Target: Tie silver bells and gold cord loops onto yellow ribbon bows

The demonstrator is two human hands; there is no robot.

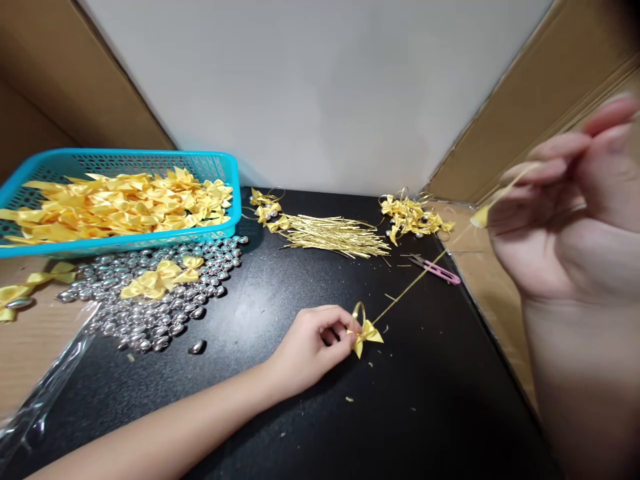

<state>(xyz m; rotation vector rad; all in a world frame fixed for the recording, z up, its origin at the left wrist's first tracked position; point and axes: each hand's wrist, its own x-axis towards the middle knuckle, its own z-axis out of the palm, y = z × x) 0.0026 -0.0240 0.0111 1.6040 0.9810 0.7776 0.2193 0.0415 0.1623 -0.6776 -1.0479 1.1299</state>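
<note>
My left hand [313, 347] rests on the black table [280, 413] and pinches a small yellow ribbon bow [367, 333] with a gold loop on it. A gold cord [420, 280] runs taut from the bow up to the right. My right hand [560, 213] is raised close to the camera, blurred, with its fingers pinched on the cord's far end.
A teal basket [220, 163] of yellow bows stands at the back left. Before it lies a heap of silver beads [165, 307] with loose bows. Cut gold cords [333, 235], finished bows [413, 217] and pink snips [435, 269] lie at the back. Cardboard walls flank both sides.
</note>
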